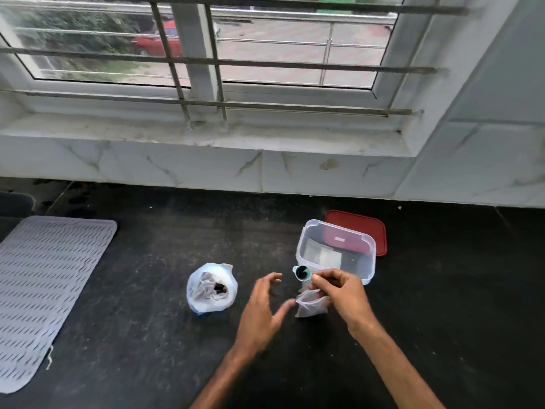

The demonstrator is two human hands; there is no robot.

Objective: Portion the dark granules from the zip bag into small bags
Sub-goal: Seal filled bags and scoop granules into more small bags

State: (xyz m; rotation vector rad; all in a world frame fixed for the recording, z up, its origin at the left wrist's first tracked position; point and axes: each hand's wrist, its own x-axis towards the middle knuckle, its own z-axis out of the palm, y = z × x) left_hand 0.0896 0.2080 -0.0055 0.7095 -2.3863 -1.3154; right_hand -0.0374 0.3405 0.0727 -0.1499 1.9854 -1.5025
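Zip bag (pixel 211 287) open, dark granules (pixel 219 288) inside, right hand (pixel 343 293) pinching teal scoop (pixel 302 273) above small bag (pixel 311 305), left hand (pixel 261 309) spread

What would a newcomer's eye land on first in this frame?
At centre right over the black counter, the right hand pinches a small teal scoop just above a small bag, with the left hand open beside it. Left of them stands the open zip bag showing dark granules; behind sits a clear container, a red lid lying behind it.
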